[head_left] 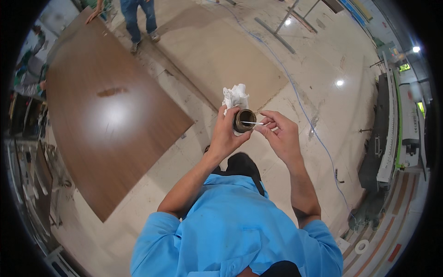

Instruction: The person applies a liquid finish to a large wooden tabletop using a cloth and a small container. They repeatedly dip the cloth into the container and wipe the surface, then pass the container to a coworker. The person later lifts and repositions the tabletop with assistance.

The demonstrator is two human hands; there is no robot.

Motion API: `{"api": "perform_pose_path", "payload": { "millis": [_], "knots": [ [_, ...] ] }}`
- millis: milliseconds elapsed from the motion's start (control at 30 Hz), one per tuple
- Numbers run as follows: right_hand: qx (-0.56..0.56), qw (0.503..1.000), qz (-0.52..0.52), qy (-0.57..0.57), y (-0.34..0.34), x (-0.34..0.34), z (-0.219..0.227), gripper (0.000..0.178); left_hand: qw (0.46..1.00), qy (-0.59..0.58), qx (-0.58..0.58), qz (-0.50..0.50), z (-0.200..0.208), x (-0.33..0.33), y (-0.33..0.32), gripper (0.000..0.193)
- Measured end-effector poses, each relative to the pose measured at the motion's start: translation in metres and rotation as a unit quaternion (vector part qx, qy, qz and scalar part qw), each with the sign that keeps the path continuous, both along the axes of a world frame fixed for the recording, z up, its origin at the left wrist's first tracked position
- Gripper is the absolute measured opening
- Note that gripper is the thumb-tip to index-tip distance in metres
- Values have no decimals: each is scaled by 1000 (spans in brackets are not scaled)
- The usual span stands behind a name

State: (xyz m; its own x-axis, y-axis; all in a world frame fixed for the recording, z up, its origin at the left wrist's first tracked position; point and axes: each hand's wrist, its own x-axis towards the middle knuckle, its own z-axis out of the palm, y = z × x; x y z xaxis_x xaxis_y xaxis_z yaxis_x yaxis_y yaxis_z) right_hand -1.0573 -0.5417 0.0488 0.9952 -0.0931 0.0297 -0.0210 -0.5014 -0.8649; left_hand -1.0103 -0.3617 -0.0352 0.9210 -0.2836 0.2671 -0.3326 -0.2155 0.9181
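Note:
My left hand (224,134) is wrapped round a small dark round jar (240,127), its mouth turned up toward me. A crumpled white tissue (236,95) sticks out beyond the fingers of that same hand, on the jar's far side. Between thumb and fingertips, my right hand (284,138) pinches a thin white stick that looks like a cotton swab (251,123). The swab lies across the jar's mouth from the right; whether its far end touches the inside cannot be told. What the jar contains is too dark to make out.
A large brown wood-grain panel (92,134) with a dark smear stands at my left. Another person's hand (93,16) rests on its far edge. A blue cable (302,104) crosses the tiled floor. Metal bars (277,34) lie ahead, and a long machine (390,134) stands at right.

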Motion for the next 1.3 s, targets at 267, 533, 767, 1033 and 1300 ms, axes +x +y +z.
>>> {"api": "perform_pose_path", "payload": {
  "millis": [267,533,767,1033,1300],
  "knots": [
    [10,998,-33,-45,-93,183,-22,18,1000,13,-27,1,-4,183,-109,66],
    [-10,987,123,-106,-165,393,-17,8,987,10,-4,159,-3,350,-159,64],
    [50,966,208,-146,-160,568,2,3,953,21,3,301,29,467,-158,62],
    [41,916,353,-185,-58,730,5,4,909,10,-22,416,34,587,-82,63],
    [-23,845,502,-185,78,893,0,10,875,9,-34,482,3,712,26,65]
  ]
}}
